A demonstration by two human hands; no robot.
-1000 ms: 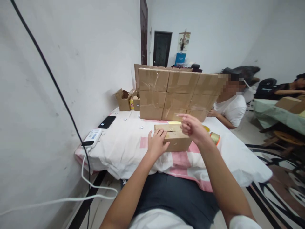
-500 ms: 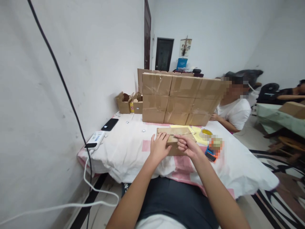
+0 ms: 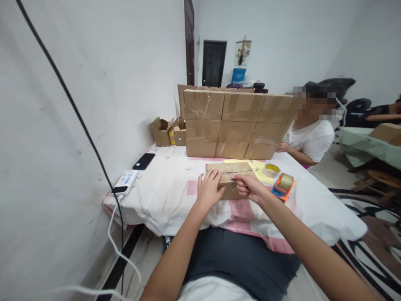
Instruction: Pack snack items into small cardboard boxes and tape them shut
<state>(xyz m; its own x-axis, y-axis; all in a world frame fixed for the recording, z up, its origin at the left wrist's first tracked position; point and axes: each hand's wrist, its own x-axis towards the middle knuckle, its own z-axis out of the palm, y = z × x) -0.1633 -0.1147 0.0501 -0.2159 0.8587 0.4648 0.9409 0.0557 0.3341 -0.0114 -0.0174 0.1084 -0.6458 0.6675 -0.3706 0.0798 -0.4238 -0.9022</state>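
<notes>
resting on the left part of the cardboard box (image 3: 232, 194), the left hand (image 3: 209, 189) has its fingers spread over the top and its thumb by the near edge; it is broadly extended and not closed around anything, probably to steady the box. the right hand (image 3: 250, 188) is mostly curled, index finger and thumb together at the top near the seam; i cannot tell whether a thin thing is pinched between them. this looks like a light fingertip grip for fine work, with the other palm serving as an anchor. the box sits on the table (image 3: 175, 196), under and between both hands, likely so that both can reach its top comfortably.

just beyond the right hand, a yellow sheet (image 3: 261, 174) lies partly behind the box, with a clear tape roll (image 3: 272, 168) on its right end. to the right of that hand is an orange and blue tape dispenser (image 3: 283, 186), perhaps kept there for an easy reach.

well left of the left hand lie a black phone (image 3: 144, 161) and a white power bank (image 3: 126, 180), apparently out of the way. beyond both hands, taped cartons (image 3: 234, 125) stand in a neat block, and a person in a white shirt (image 3: 315, 140) sits past its right end.
</notes>
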